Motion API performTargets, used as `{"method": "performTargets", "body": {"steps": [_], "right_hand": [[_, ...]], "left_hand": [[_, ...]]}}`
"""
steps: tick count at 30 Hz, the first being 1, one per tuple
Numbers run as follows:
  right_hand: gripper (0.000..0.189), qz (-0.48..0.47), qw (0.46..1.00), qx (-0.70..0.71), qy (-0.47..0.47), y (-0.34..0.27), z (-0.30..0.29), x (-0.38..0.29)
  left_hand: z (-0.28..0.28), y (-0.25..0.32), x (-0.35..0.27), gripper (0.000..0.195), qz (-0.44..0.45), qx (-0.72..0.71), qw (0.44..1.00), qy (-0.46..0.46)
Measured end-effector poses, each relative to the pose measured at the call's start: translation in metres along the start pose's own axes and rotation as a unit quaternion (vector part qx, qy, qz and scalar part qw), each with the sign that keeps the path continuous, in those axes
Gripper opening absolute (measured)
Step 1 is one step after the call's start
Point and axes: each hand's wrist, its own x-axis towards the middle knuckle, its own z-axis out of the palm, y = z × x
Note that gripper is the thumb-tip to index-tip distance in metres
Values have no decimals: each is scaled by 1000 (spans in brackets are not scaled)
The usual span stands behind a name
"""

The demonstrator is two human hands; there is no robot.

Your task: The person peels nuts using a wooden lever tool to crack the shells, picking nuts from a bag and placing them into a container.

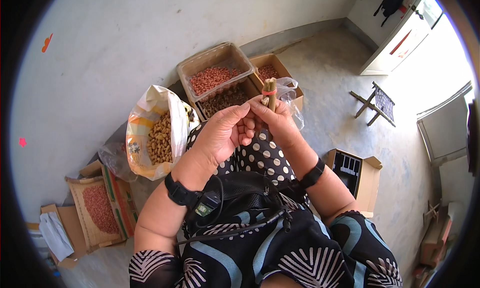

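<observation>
My right hand [275,117] grips a pair of wooden sticks [270,86], bound together near the top with a red band. A small pale piece [265,100], perhaps a peanut, shows beside the sticks above my right thumb. My left hand [228,128] is close against the right one, its thumb tip by the right thumb and its fingers curled. Whether something small lies in those fingers is hidden. Just past my hands is a clear plastic bin [183,69] with shelled red-skinned peanuts [212,79]. Below its near edge, a cardboard box holds peanut shells [225,102].
Left of my knees stands a plastic woven bag [140,119] of unshelled peanuts [160,139]. Another carton [294,78] with red peanuts and a clear plastic bag [288,89] is behind. More red peanuts [99,209] lie lower left. A folding stool [382,104] and an open box [369,186] are right.
</observation>
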Motion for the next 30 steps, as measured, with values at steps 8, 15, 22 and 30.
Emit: {"method": "performTargets", "body": {"steps": [8,15,22,30], "right_hand": [[18,-7,1000,-14,-9,-7,2,-4],[18,-24,993,-114,20,-22,3,-9],[16,-106,968,-226,32,-21,7,-13],[14,-122,961,-245,47,-20,11,-14]], "left_hand": [[7,0,-6,20,-3,-59,998,7],[9,0,-9,17,33,-40,998,32],[13,-2,-9,17,52,24,996,61],[15,-3,-13,26,78,126,983,105]]}}
